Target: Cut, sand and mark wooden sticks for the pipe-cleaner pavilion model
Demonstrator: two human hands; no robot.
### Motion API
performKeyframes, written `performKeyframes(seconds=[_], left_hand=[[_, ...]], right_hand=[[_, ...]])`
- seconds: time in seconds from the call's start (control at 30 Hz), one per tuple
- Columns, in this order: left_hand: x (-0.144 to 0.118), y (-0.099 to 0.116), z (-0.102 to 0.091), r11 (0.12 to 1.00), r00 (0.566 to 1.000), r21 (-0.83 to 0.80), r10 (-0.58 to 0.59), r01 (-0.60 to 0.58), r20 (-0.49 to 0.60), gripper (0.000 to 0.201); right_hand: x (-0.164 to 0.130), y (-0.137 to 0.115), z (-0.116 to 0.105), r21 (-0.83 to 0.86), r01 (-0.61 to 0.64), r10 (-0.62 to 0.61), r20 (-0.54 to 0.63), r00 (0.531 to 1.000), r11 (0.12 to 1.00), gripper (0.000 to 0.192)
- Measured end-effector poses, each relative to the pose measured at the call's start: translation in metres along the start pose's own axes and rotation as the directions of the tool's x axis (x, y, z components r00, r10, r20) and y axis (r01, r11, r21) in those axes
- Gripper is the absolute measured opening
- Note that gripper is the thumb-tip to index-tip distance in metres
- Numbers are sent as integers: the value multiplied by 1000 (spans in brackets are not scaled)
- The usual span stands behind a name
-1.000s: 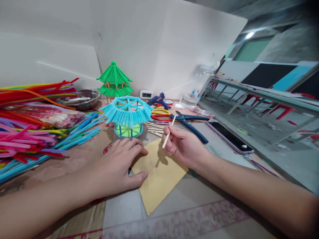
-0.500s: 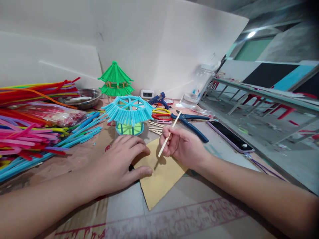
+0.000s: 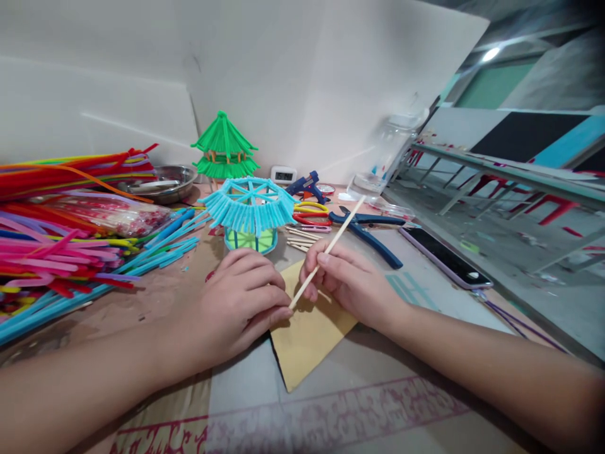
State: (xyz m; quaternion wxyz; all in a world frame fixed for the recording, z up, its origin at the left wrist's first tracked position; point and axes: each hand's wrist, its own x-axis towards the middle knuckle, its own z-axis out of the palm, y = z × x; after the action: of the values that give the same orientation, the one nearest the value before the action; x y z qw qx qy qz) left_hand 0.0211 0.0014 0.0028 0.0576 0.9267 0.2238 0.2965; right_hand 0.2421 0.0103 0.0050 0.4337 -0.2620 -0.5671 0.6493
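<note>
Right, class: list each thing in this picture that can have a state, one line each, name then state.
wooden stick: tilted, pinched by right hand, lower tip at left hand
tan card: flat, left hand's fingers on its edge
blue pavilion: upright
green pavilion: upright
phone: screen dark, lying flat
blue pliers: lying flat

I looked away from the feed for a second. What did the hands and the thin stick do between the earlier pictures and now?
The right hand tipped the thin wooden stick down until its lower end reached the left hand's fingers, which curled in from lying flat to meet it over the tan cardboard sheet. The right hand kept its grip throughout. The blue pipe-cleaner pavilion and blue-handled pliers stayed put.
</note>
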Motion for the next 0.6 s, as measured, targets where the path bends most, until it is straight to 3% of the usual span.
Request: performKeyframes(seconds=[0.23,0.37,0.47,0.53,0.6], left_hand=[[-1,1,2,994,992,-27,-103,105,77,11],[-2,5,2,994,977,-14,-108,112,182,34],[0,6,1,991,975,-9,-133,137,181,20],[1,6,1,985,975,-25,-168,173,144,16],[2,5,0,972,971,-63,-218,225,102,17]], right_hand=[[3,-11,-4,-162,65,-82,-102,991,985,27],[8,-30,-20,-269,181,-229,-162,960,946,20],[6,-40,-27,-363,236,-292,-109,950,902,19],[1,-42,-23,-524,275,-332,-15,943,806,15],[-6,-41,-14,-726,342,-338,159,928,596,19]])
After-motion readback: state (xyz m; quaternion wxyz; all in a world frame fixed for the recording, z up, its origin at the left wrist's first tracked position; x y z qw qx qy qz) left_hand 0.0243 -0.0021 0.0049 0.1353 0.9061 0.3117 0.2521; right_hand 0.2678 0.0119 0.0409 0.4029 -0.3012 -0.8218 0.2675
